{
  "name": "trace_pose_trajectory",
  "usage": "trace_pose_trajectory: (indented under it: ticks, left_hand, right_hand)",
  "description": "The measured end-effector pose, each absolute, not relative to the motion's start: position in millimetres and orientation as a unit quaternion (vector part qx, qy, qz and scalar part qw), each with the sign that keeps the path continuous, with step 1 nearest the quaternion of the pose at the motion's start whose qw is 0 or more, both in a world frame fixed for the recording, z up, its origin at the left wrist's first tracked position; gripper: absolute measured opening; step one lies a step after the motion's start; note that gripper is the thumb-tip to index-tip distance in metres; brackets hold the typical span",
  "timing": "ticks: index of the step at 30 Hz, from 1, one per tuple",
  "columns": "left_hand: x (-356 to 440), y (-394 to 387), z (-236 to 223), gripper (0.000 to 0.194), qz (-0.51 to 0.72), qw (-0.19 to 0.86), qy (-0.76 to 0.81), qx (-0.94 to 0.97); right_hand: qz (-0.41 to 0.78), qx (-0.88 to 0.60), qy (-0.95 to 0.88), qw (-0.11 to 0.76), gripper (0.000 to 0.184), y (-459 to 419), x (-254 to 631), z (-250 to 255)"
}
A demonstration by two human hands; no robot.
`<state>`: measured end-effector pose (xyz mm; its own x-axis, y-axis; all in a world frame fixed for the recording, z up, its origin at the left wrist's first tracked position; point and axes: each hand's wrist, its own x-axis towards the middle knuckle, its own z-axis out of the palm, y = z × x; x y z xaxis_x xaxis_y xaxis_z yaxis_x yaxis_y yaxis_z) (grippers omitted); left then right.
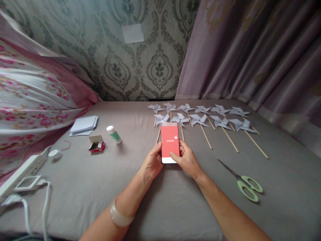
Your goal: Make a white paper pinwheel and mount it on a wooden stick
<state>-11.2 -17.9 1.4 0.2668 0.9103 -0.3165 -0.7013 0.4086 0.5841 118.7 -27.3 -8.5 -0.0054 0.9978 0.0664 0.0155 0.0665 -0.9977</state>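
A phone with a red screen is held up over the grey bed surface. My left hand grips its left edge, fingers curled round it. My right hand holds the right edge, with the thumb lying across the lower part of the screen. Just beyond the phone lie two rows of several white paper pinwheels on thin wooden sticks, fanned toward the right.
Green-handled scissors lie at the right. At the left sit a glue stick, a small red box, a stack of white paper, a white disc and a power strip with cables. A floral quilt and curtains border the bed.
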Motion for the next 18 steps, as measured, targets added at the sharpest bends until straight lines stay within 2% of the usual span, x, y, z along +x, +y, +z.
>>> trace_pose_trajectory:
  ticks: [18]
  left_hand:
    - [-10.7, -18.1, 2.9, 0.015, 0.509, 0.783, 0.319, 0.160]
  right_hand:
    - [0.473, -0.493, -0.524, 0.509, 0.044, -26.2, 119.7, -13.1]
